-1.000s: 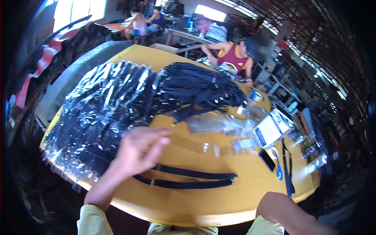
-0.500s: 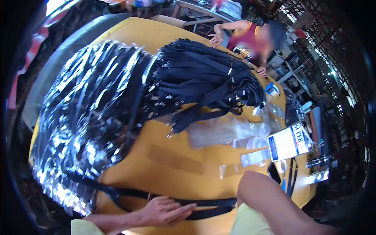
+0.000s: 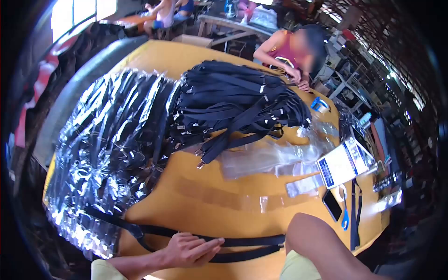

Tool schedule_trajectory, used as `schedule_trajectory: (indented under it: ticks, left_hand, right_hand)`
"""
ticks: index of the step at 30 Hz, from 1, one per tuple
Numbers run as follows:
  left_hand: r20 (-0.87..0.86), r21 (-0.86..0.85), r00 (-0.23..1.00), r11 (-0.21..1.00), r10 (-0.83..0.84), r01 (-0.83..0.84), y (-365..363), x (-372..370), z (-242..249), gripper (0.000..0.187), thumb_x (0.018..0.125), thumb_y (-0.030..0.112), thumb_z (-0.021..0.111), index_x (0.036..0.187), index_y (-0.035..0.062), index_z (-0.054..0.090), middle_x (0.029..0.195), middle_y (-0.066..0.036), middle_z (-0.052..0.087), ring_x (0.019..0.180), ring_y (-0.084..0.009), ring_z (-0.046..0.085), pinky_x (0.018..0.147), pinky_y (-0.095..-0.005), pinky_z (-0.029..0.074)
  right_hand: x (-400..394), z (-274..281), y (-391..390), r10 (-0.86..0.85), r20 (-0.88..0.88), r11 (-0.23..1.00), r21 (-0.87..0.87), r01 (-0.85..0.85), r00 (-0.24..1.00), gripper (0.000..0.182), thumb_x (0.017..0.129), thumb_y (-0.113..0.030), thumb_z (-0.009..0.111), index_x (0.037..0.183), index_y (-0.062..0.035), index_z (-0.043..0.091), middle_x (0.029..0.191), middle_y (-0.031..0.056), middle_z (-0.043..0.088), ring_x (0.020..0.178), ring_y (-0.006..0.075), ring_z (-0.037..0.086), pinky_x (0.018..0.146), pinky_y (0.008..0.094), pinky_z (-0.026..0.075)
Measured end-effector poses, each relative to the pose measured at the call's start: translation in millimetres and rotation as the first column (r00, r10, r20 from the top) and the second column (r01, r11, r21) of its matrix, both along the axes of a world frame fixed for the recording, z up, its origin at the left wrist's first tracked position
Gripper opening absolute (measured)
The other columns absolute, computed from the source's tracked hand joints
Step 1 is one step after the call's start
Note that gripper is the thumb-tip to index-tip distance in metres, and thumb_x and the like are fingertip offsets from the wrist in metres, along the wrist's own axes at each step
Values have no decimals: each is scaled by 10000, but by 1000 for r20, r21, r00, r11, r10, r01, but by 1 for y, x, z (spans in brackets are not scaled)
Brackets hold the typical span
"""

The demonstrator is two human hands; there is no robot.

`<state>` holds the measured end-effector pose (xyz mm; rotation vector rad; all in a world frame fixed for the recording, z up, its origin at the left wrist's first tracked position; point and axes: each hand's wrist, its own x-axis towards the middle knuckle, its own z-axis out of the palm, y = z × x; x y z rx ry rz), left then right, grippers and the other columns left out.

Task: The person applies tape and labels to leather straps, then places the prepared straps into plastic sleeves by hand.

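Note:
My left hand reaches in from the lower left, its fingers curled over a pair of black suspenders laid along the table's near edge. The index finger lies along the strap; the fingertips' undersides are hidden. To the left, the strap runs onto a heap of black suspenders in shiny clear plastic. Beyond it lies a thick pile of loose black suspenders with metal clips. My right hand is out of view; a bent bare limb, elbow or knee, shows at lower right.
The yellow table also bears clear plastic bags, a white printed box, a phone, blue-handled scissors, black straps and a blue-and-white tape roll. A co-worker sits at the far side.
The view has shifted, showing more of the phone and scissors. My left hand stays on the strap. The co-worker's raised hand has come down to join the other at the table edge.

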<state>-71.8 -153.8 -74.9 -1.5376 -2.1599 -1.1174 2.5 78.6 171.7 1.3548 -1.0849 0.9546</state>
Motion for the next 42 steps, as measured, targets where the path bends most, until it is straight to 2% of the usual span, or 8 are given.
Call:
schedule_trajectory:
  ticks: [9, 11, 22, 31, 35, 36, 38, 42]
  left_hand:
    - [-134, 77, 990, 997, 37, -27, 16, 7, 29, 283, 827, 62, 742, 1108, 64, 707, 670, -5, 689, 476, -143, 615, 473, -264, 459]
    - [-160, 64, 986, 997, 42, -32, 26, -5, 57, 194, 845, 65, 729, 1038, 47, 729, 779, -69, 734, 506, -174, 635, 515, -301, 495]
    - [100, 176, 987, 974, 124, -140, 147, -101, 145, 172, 979, 91, 634, 1103, -7, 702, 736, -21, 661, 620, -38, 587, 580, -218, 463]
    - [-10, -137, 933, 924, 359, -357, 23, -20, 88, 161, 891, -2, 653, 1043, 2, 707, 934, -131, 727, 864, -304, 686, 804, -379, 513]
    - [-153, -136, 715, 702, 682, -699, -89, 14, 49, 279, 925, -70, 514, 1172, -18, 634, 1089, -172, 686, 1013, -366, 638, 900, -430, 500]
    - [-181, -131, 648, 635, 740, -761, -110, 23, 45, 298, 922, -75, 505, 1190, -18, 624, 1102, -172, 678, 1026, -368, 628, 914, -437, 493]
    - [-165, -135, 556, 540, 814, -831, -141, 38, 41, 346, 894, -84, 525, 1214, 1, 626, 1151, -173, 654, 1070, -372, 603, 943, -447, 481]
    - [-214, -242, 647, 602, 732, -761, -157, 41, 29, 426, 837, -52, 629, 1249, 55, 641, 1234, -152, 619, 1140, -363, 560, 986, -433, 464]
  right_hand:
    - [129, -16, 8, -34, -284, 981, -191, -22, 958, 778, 863, -516, 699, 1506, -186, 409, 1504, 50, 418, 1223, 113, 450, 980, 385, 392]
    - [141, -32, 27, -294, -158, 830, -532, 170, 943, 570, 996, -554, 432, 1376, -147, 555, 1328, 23, 560, 834, 183, 572, 808, 339, 403]
    - [154, -82, 92, -201, 68, 764, -613, 200, 977, 495, 1021, -535, 391, 1217, -155, 641, 1078, -4, 661, 773, 171, 537, 720, 316, 407]
    - [133, -71, 103, -244, 294, 732, -569, 374, 924, 341, 1074, -403, 408, 1212, -129, 555, 847, -39, 549, 757, 123, 494, 726, 328, 396]
    - [105, -54, 96, -72, 492, 866, -400, 299, 867, 470, 1089, -438, 316, 1313, -80, 521, 868, 52, 563, 744, 195, 498, 685, 299, 406]
    - [110, -43, 153, -274, 612, 960, 221, 172, 742, 575, 1081, -487, 298, 1445, -67, 444, 946, 80, 589, 746, 217, 511, 782, 420, 456]
    - [76, -72, 91, -316, 685, 787, -198, 585, 657, 337, 875, -206, 663, 1036, 87, 618, 1056, 169, 645, 749, 209, 612, 709, 279, 508]
    - [8, -52, 13, -480, 802, 845, 312, 435, 356, 192, 885, -128, 711, 1036, -16, 674, 837, 84, 673, 684, 128, 643, 594, 277, 471]
